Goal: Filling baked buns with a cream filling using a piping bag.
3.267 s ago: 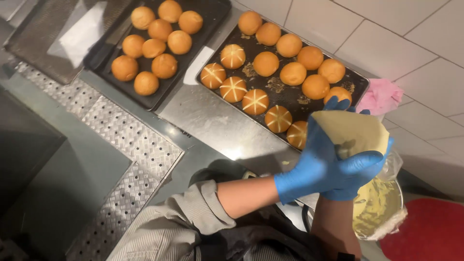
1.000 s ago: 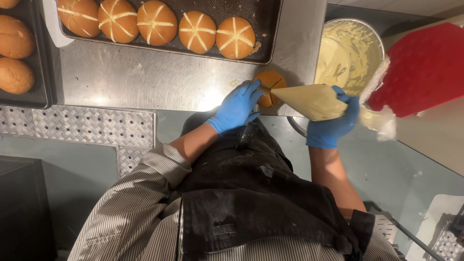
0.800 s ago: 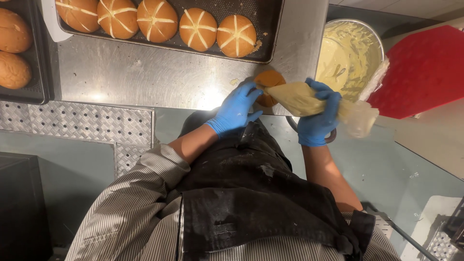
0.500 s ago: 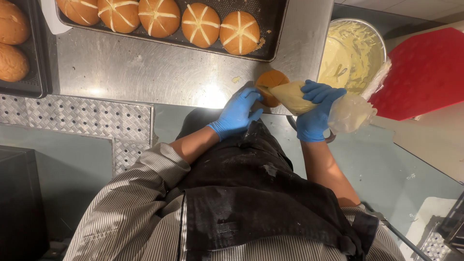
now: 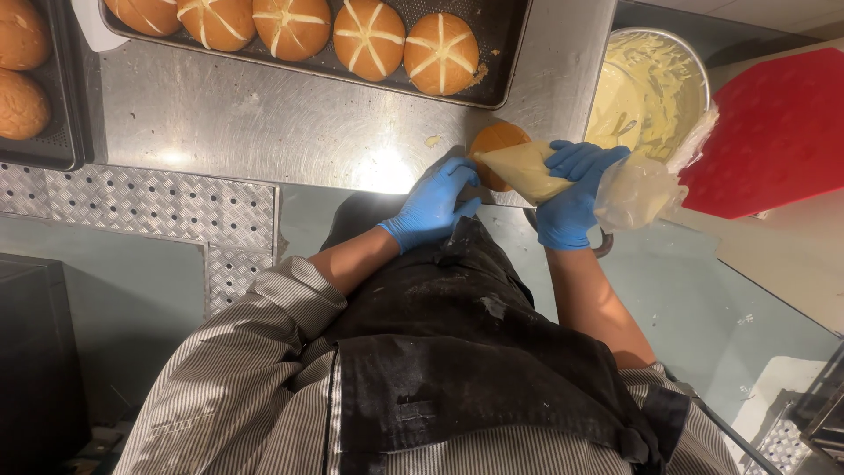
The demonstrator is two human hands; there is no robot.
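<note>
Right hand (image 5: 570,195), blue glove, grip pressed around cream-filled piping bag (image 5: 534,171), tip against bun (image 5: 494,146) at worktop (image 5: 264,123) edge. Left hand (image 5: 432,204) steadies bun from 7 o'clock, fingers curled on it. Tray (image 5: 505,53) of 5 crossed buns at 11 o'clock; cream bowl (image 5: 652,81) at 2 o'clock.

Gloved hands: two, left hand (image 5: 432,204) and right hand (image 5: 570,195)
Piping bag (image 5: 563,172): one
Plain bun at the hands (image 5: 494,141): one
Cross-topped buns (image 5: 369,37) on the dark tray (image 5: 510,53): five in view, the leftmost cut off
Plain buns on the left tray (image 5: 21,104): two
Cream bowl (image 5: 655,75): one
Red board (image 5: 778,132): one
</note>
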